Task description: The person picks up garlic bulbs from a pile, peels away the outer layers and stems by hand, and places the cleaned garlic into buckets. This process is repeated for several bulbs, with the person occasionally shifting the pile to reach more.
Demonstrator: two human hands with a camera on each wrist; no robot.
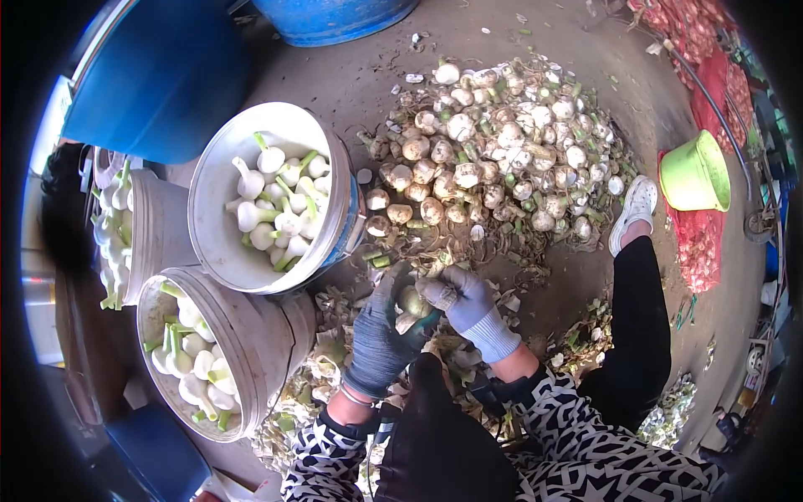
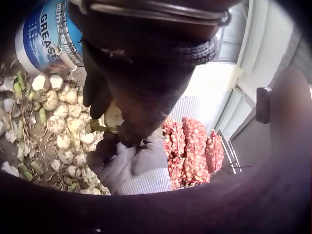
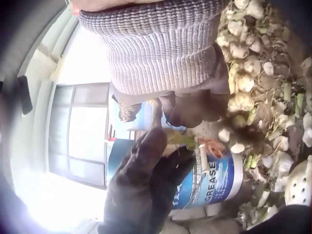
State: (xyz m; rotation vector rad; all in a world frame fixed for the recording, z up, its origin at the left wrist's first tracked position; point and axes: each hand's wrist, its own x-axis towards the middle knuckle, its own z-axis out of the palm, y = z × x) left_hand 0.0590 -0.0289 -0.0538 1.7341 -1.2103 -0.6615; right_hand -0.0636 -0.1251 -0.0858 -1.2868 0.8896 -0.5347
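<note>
In the head view a garlic bulb (image 1: 411,301) sits between two gloved hands, low over the ground litter. The left hand (image 1: 381,335), in a dark grey glove, has its fingers curled round the bulb. The right hand (image 1: 470,311), in a light grey glove, touches the bulb's upper right side with bent fingers. In the left wrist view the bulb (image 2: 113,116) shows partly between dark fingers, the light glove (image 2: 134,165) just below it. The right wrist view has the dark glove (image 3: 139,185) under the light one (image 3: 190,105); fingers hide most of the bulb.
Beyond the hands lies a heap of untrimmed garlic (image 1: 502,151). White buckets (image 1: 203,209) (image 1: 251,351) with cleaned bulbs stand at left, blue tubs (image 1: 159,84) behind. A green bucket (image 1: 693,174) and red net sacks (image 1: 698,251) are at right. Peelings (image 1: 326,360) cover the ground near the hands.
</note>
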